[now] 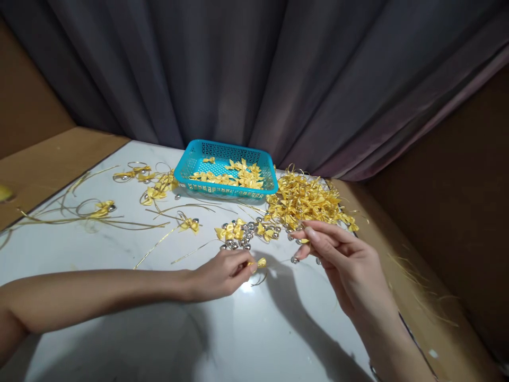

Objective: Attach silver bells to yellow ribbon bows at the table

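My left hand rests low over the white table with its fingers pinched on a small yellow ribbon bow that has a thin gold loop. My right hand hovers to the right of it, fingers curled and pinched; a small silver bell hangs at its fingertips. Just beyond both hands lie several silver bells mixed with yellow bows.
A turquoise plastic basket with yellow bows stands at the back centre. A big heap of yellow bows lies right of it. Bows tied on gold cords are spread over the left. A grey curtain hangs behind; wooden surfaces flank the table.
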A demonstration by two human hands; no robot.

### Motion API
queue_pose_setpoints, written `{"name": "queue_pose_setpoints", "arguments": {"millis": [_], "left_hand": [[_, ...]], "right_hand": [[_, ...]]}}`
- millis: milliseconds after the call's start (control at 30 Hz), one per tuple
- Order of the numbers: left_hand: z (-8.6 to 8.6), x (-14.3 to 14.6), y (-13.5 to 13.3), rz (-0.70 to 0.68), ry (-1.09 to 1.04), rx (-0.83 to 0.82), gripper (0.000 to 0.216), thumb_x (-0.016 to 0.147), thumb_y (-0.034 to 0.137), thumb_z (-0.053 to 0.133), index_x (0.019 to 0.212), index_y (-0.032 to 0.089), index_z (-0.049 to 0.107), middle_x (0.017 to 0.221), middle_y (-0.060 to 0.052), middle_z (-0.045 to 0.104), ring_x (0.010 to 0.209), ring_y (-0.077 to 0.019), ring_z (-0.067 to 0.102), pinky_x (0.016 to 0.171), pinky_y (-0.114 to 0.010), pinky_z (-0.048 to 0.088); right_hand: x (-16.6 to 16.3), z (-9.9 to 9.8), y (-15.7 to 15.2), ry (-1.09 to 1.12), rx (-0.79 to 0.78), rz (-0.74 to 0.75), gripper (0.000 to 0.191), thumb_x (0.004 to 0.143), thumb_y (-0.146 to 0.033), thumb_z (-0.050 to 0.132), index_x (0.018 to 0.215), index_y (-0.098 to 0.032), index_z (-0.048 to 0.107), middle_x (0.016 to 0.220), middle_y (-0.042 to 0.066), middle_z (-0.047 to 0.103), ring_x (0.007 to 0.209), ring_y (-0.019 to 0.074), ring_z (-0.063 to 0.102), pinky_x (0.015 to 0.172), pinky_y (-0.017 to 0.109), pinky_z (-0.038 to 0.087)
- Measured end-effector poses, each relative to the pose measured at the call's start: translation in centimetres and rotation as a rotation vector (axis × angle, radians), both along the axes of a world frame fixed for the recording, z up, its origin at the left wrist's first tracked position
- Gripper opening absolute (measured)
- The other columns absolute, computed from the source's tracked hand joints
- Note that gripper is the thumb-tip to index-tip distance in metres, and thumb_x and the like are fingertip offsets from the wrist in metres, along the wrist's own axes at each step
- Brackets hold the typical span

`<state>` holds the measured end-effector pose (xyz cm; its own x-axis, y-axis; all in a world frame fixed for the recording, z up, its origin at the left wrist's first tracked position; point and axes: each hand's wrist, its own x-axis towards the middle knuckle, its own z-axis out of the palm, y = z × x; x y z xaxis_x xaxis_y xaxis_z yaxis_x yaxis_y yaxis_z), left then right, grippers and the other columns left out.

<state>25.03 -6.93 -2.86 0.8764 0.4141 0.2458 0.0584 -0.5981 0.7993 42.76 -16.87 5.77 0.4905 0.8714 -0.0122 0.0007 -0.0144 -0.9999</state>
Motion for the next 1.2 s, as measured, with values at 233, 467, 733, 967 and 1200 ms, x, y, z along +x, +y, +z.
{"name": "queue_pose_setpoints", "arguments": {"millis": [233, 467, 733, 967, 1200], "left_hand": [[-0.3, 0.1, 0.0, 0.007, -0.019, 0.012, 0.024, 0.091, 0.022, 0.039, 0.069, 0.017, 0.049, 0.057, 0.005, 0.041, 0.049, -0.0084, 0.038, 0.049, -0.02, 0.03], [0.0, 0.1, 0.0, 0.006, -0.017, -0.005, 0.024, 0.091, 0.022, 0.039, 0.069, 0.017, 0.049, 0.057, 0.004, 0.044, 0.051, -0.0087, 0.04, 0.05, -0.02, 0.031], [0.1, 0.0, 0.0, 0.006, 0.0, 0.001, 0.023, 0.091, 0.022, 0.039, 0.07, 0.017, 0.048, 0.058, 0.005, 0.044, 0.051, -0.0088, 0.04, 0.051, -0.021, 0.031], [0.0, -0.1, 0.0, 0.002, -0.014, 0.035, 0.023, 0.091, 0.022, 0.039, 0.07, 0.017, 0.048, 0.058, 0.004, 0.045, 0.051, -0.009, 0.041, 0.051, -0.021, 0.032], [-0.3, -0.1, -0.2, -0.037, -0.043, 0.055, 0.022, 0.091, 0.019, 0.039, 0.07, 0.018, 0.045, 0.059, 0.004, 0.043, 0.052, -0.0093, 0.04, 0.052, -0.021, 0.032]], "right_hand": [[0.6, 1.2, -0.5, -0.027, 0.022, 0.01, 0.026, 0.08, -0.028, 0.068, 0.103, -0.025, 0.057, 0.079, 0.002, 0.071, 0.053, 0.0119, 0.057, 0.062, 0.031, 0.049], [1.1, 1.3, -1.0, -0.377, -0.088, 0.101, 0.015, 0.087, -0.036, 0.056, 0.094, -0.023, 0.06, 0.089, 0.005, 0.069, 0.06, 0.0127, 0.052, 0.058, 0.028, 0.044], [0.3, 1.2, -1.1, -0.778, -0.282, 0.287, 0.017, 0.091, -0.032, 0.046, 0.105, -0.024, 0.051, 0.079, 0.004, 0.069, 0.068, 0.0187, 0.059, 0.056, 0.029, 0.04], [-0.1, 0.0, -0.9, -1.217, -0.235, 0.482, 0.029, 0.081, 0.0, 0.038, 0.078, -0.019, 0.06, 0.067, 0.003, 0.06, 0.065, 0.0175, 0.047, 0.069, 0.034, 0.03], [-0.9, -0.6, -0.8, -1.349, -0.2, 0.557, 0.025, 0.071, 0.004, 0.038, 0.064, -0.017, 0.051, 0.062, 0.004, 0.055, 0.068, 0.0179, 0.042, 0.071, 0.034, 0.025]]}}
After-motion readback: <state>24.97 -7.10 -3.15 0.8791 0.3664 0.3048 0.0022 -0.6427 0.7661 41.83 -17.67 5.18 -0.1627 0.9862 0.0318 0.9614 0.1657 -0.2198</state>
